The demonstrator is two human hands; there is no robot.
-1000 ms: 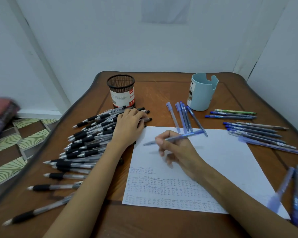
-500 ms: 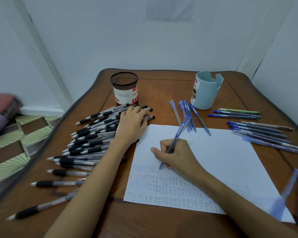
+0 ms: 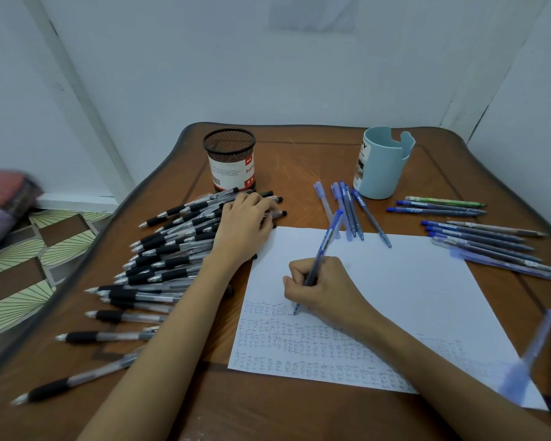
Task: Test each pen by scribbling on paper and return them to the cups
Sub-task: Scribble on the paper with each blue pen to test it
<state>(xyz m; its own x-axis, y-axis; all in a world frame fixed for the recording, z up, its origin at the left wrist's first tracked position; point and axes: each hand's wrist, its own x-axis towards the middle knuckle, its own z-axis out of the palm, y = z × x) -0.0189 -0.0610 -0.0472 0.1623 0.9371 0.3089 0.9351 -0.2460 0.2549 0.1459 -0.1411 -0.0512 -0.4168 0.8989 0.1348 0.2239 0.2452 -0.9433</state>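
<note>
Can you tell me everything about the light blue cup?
The light blue cup looks like smooth plastic, with a deep notch cut into its rim and a printed label on its left side. It stands upright on the wooden table, toward the far right. No pens stick out. Blue pens lie close before its base.

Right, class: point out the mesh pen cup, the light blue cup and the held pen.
mesh pen cup [image 3: 231, 171], head view, label on its wall.
light blue cup [image 3: 385, 170], head view, front wall.
blue pen [image 3: 326, 238], head view, upper barrel.
</note>
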